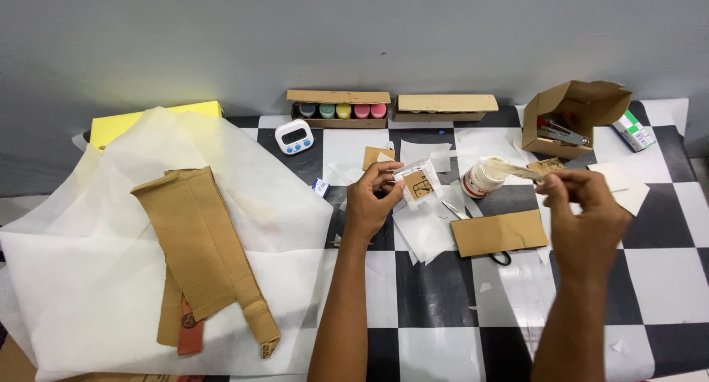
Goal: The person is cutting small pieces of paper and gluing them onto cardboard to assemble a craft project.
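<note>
Pinching a small brown cardboard square backed with white paper [418, 182], the left hand [371, 199] holds it up above the black-and-white checkered table [443, 315], thumb and fingertips closed on its left edge. The right hand [583, 205] is closed around a flat wooden stick [517, 171], whose far end reaches the mouth of a small white glue jar [480, 179] standing just right of the held square.

Under and between the hands lie loose white paper scraps [425, 230], a flat brown cardboard rectangle [499, 233] and a pair of scissors [459, 212] partly hidden beneath it. A small brown cardboard piece [377, 155] rests just behind the left hand.

At the back edge sit a white digital timer with blue buttons [294, 136], an open cardboard tray of 5 coloured paint pots [341, 110], a closed flat cardboard box [445, 106] and an open brown cardboard box with metal tools inside [572, 116]. A green and white carton [633, 131] lies at the far right.

To the left, a large white tissue sheet [88, 264] covers the table, with a long folded strip of brown corrugated cardboard [203, 249] on it and a yellow box [129, 122] behind.
</note>
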